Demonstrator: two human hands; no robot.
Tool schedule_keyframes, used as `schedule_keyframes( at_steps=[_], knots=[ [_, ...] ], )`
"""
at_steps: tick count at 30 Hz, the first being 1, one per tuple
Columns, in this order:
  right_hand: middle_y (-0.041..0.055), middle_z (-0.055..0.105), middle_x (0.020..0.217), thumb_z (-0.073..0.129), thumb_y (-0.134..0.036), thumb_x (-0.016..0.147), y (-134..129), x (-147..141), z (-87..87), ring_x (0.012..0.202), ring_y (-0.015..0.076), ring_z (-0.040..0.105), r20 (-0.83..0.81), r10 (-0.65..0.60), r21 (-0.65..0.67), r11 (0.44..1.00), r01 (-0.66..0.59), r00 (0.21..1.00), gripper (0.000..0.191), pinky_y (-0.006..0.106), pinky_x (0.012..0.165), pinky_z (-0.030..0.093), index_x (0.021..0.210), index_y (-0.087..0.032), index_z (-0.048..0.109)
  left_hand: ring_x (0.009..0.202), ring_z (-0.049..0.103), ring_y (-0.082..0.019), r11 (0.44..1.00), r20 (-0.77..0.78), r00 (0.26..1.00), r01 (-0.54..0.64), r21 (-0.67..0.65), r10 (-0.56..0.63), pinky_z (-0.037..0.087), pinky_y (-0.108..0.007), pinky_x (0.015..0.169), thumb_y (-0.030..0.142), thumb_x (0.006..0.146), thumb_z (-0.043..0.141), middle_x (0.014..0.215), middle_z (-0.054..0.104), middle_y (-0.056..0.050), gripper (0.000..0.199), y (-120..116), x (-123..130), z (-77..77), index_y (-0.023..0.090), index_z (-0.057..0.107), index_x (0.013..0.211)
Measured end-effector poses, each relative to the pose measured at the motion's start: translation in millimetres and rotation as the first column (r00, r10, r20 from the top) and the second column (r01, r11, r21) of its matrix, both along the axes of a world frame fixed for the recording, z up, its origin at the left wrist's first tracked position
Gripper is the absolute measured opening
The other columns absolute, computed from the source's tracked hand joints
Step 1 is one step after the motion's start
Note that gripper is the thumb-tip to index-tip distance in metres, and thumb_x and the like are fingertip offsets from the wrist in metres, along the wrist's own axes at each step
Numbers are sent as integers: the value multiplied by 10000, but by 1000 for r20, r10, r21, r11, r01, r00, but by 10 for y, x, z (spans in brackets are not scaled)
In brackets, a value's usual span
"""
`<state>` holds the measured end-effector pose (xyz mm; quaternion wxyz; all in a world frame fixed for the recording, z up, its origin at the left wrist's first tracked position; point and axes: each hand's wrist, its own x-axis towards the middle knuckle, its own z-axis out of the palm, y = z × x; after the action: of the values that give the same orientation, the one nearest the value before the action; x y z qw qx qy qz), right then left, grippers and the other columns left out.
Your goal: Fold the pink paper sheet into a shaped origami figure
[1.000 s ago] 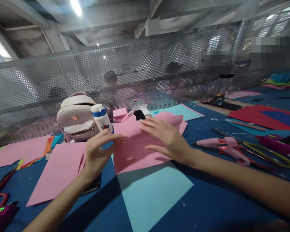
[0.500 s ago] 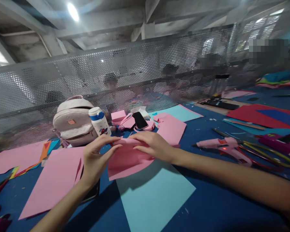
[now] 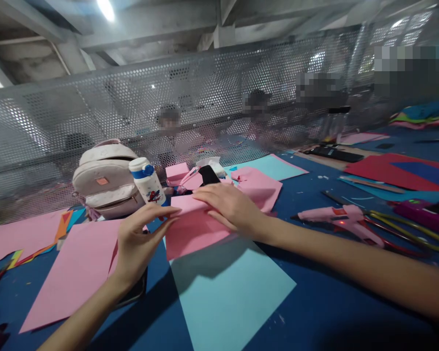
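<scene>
By the far edge of the surface (image 3: 314, 307), a backpack (image 3: 106, 187) is bearing an unreadable patch (image 3: 102, 181). The left hand (image 3: 137, 241), thumb and fingers nearly meeting, is pinching the left edge of a pink sheet (image 3: 193, 236). It is overlapping a pale blue sheet's (image 3: 227, 297) far end, probably handling lightly, creasing easily, best held along its turned-over far edge. There the right hand (image 3: 237, 207) is laying curved fingers; whether it is gripping, I cannot tell.

The left hand (image 3: 137, 239) and right hand (image 3: 234, 207) are bare, with slim fingers (image 3: 207, 194), narrow wrists (image 3: 266, 229) and slender forearms (image 3: 336, 261) uncovered as far as they show.
</scene>
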<state>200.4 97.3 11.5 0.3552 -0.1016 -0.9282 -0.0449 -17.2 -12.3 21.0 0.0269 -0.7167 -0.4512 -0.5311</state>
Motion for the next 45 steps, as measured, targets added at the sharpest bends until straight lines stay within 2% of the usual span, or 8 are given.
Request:
schedule_keyframes(
  at_steps=[3, 7, 11, 16, 24, 29, 37, 45],
  knots=[
    [123, 509, 1426, 347, -100, 989, -21, 3, 4, 1359, 245, 398, -91, -85, 125, 987, 96, 992, 436, 483, 1106, 343, 1407, -177, 444, 747, 628, -132, 998, 109, 994, -26, -51, 32, 496, -228, 698, 185, 827, 733, 832, 716, -12, 108, -17, 21, 3, 222, 754, 927],
    [100, 397, 1522, 300, -80, 985, -57, -2, -24, 1447, 219, 269, -114, -97, 144, 983, 113, 989, 548, 492, 1163, 288, 1512, -228, 291, 724, 616, -115, 994, 311, 949, -10, -108, 43, 526, -207, 714, 203, 774, 779, 825, 706, -6, 185, -31, 75, -8, 213, 748, 956],
    [150, 361, 1537, 361, -192, 1005, -50, -17, -69, 1452, 246, 254, -78, -32, 86, 996, 39, 996, 573, 500, 1162, 297, 1548, -151, 182, 709, 625, -104, 987, 426, 904, 104, -125, -41, 556, -193, 685, 218, 783, 769, 839, 645, -3, 332, -29, 143, -7, 221, 700, 1108],
    [145, 453, 1478, 557, -449, 941, -44, -27, -140, 1388, 261, 374, -74, 69, -82, 994, -75, 995, 679, 495, 1130, 336, 1504, -169, 297, 659, 591, -78, 980, 463, 882, 161, -118, -89, 562, -182, 669, 208, 794, 754, 806, 509, 30, 367, -41, 203, -4, 233, 664, 1149],
    [60, 663, 1248, 588, -104, 827, -88, -37, -222, 1143, 229, 608, -134, 60, -393, 913, -109, 989, 471, 395, 962, 469, 1279, -232, 562, 766, 599, -120, 992, 297, 952, 97, -83, -68, 527, -196, 692, 187, 851, 697, 851, 604, -1, 184, -84, 181, -69, 224, 685, 1031],
    [40, 712, 1127, 572, -103, 813, -117, -41, -155, 1026, 213, 654, -176, 12, -552, 827, -109, 984, 314, 325, 857, 493, 1096, -212, 654, 771, 573, -130, 1000, 53, 998, -27, -6, 27, 466, -235, 719, 174, 872, 686, 856, 632, -3, 166, -103, 140, -9, 222, 700, 1030],
    [14, 733, 963, 573, -134, 849, -135, -33, -117, 870, 176, 666, -138, -6, -570, 818, -74, 990, 193, 266, 766, 473, 978, -211, 695, 704, 500, -132, 995, -25, 996, -84, 49, 85, 389, -238, 585, 174, 876, 672, 797, 544, 5, 127, -52, 66, 26, 243, 748, 951],
    [9, 725, 958, 585, -148, 880, -140, -16, -68, 866, 174, 654, -57, -11, -545, 838, -21, 998, 155, 260, 760, 446, 976, -215, 688, 822, 610, -177, 998, -32, 999, -31, 45, 33, 463, -291, 733, 182, 887, 664, 897, 653, -28, 131, -49, 50, 2, 241, 745, 972]
  ],
)
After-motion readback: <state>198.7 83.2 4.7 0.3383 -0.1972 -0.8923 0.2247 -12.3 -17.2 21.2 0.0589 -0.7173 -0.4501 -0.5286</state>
